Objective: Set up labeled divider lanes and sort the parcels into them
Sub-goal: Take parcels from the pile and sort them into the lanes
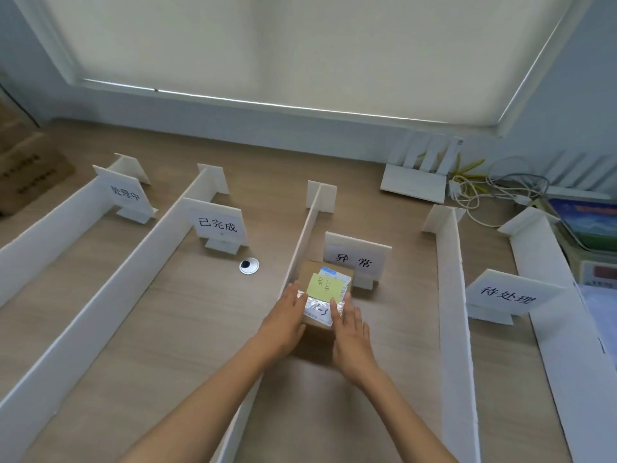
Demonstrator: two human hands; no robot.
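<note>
Both forearms reach in from 6 o'clock. The left hand (285, 320) and right hand (350, 332) lie with straight fingers flat against either side of a small cardboard parcel (319, 330), pressing it between them rather than curling round it. The parcel sits on the counter (187, 312) at the middle of the head view, its left side close against the centre divider (300, 248). It carries a yellow sticky note (326, 285) on top.

Just past the parcel, at its 1 o'clock, stands the 异常 sign (357, 259). The handwriting on the note seems to match that sign, so this parcel looks correctly placed.

The setup part of the task appears done. White dividers form four lanes, each with a standing label:
- The 处理中 sign (125, 193) is far out at 10 o'clock.
- The 已完成 sign (218, 225) is nearer at 10 o'clock.
- The 待处理 sign (507, 295) is at 3 o'clock, beyond the right divider (450, 279).

Sorting looks barely begun or nearly finished, and I cannot tell which. The other three lanes show no parcels, and no waiting pile is in view. Brown cardboard (30, 175) at 9 o'clock may or may not be a parcel.
</note>
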